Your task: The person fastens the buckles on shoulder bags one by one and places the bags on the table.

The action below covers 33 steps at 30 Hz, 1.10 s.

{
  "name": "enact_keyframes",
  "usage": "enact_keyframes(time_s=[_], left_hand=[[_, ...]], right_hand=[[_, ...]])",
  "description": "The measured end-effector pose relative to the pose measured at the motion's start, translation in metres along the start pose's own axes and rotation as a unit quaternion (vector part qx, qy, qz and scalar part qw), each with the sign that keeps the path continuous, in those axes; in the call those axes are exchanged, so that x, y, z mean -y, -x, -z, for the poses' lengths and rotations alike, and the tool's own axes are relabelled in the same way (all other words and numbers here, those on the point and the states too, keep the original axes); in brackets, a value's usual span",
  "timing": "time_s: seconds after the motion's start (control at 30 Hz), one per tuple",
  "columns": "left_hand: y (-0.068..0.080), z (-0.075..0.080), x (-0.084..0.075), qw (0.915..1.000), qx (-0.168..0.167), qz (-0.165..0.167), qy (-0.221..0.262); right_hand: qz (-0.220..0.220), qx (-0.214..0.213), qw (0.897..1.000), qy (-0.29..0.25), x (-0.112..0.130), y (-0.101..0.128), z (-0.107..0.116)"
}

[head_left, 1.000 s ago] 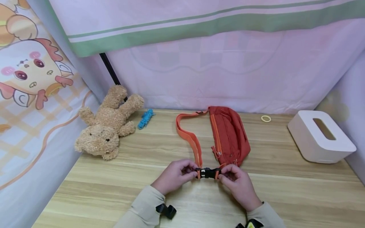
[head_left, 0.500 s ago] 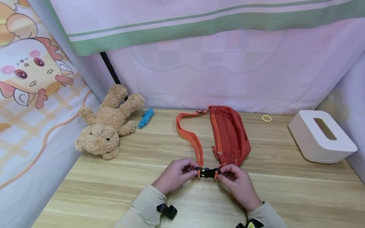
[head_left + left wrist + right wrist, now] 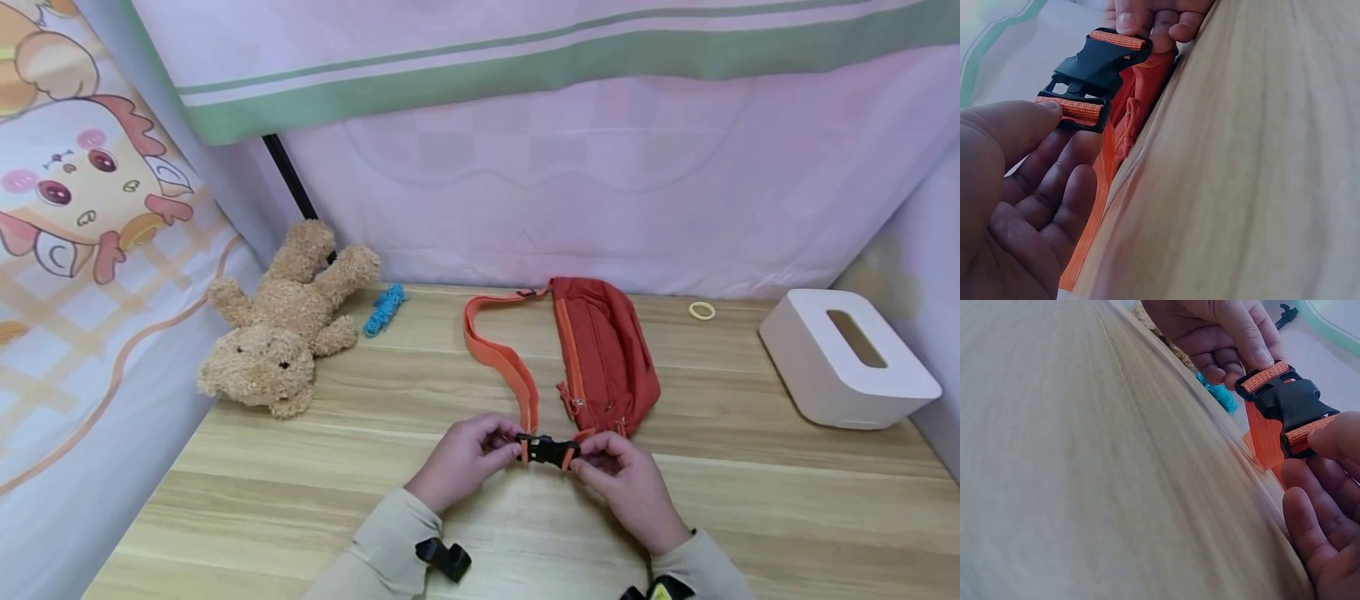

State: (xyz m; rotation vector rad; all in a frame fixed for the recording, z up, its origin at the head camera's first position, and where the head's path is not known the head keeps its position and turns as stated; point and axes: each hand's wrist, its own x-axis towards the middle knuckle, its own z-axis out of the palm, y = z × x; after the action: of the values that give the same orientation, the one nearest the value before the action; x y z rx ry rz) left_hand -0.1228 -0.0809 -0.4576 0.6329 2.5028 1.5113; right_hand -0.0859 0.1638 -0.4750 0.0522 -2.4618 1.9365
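A red waist bag [image 3: 607, 354] lies on the wooden table, its orange strap [image 3: 498, 358] looping out to the left and round to the near side. The strap's black side-release buckle [image 3: 547, 451] is held up between the two hands, its halves joined. My left hand [image 3: 467, 460] pinches the left end of the buckle between thumb and fingers, where the orange webbing passes through. At the opposite end, my right hand [image 3: 632, 487] pinches the other half the same way. Both wrist views show the buckle close up, such as the black buckle body [image 3: 1088, 75] with a thumb on each end.
A tan teddy bear [image 3: 281, 325] lies on the left, with a blue bundle of cord [image 3: 385, 310] beside it. A pale yellow ring [image 3: 702, 311] and a white tissue box [image 3: 847, 358] sit on the right. Printed curtains [image 3: 525, 200] hang behind the table.
The buckle has tilted slightly, its left end rising a little. My left hand has shifted slightly up and to the right; my right hand stays almost in place.
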Motion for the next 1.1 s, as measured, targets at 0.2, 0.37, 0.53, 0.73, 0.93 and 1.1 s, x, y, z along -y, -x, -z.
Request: enact_keyframes(time_s=[0.2, 0.37, 0.53, 0.73, 0.93, 1.1], left_hand=[[0.0007, 0.0015, -0.0012, 0.9998, 0.012, 0.010, 0.010], [0.0013, 0.0034, -0.0005, 0.9996, 0.021, 0.013, 0.015], [0.0018, 0.0035, -0.0003, 0.9994, 0.020, 0.013, 0.027], [0.0019, 0.0030, -0.0014, 0.9983, 0.005, 0.021, 0.055], [0.0020, 0.0026, -0.0014, 0.9976, -0.001, 0.015, 0.068], [0.0022, 0.0017, -0.0011, 0.9987, 0.009, 0.015, 0.049]], right_hand=[[-0.001, -0.011, 1.000, 0.011, -0.0009, -0.0003, 0.0001], [0.007, -0.023, 1.000, 0.017, -0.0016, -0.0010, -0.0002], [0.019, -0.022, 1.000, 0.002, -0.0008, -0.0001, -0.0003], [0.029, -0.017, 0.999, -0.017, -0.0010, 0.0013, 0.0001], [0.034, -0.013, 0.999, -0.016, -0.0045, 0.0007, 0.0008], [0.046, -0.009, 0.999, -0.016, -0.0056, 0.0009, 0.0003]])
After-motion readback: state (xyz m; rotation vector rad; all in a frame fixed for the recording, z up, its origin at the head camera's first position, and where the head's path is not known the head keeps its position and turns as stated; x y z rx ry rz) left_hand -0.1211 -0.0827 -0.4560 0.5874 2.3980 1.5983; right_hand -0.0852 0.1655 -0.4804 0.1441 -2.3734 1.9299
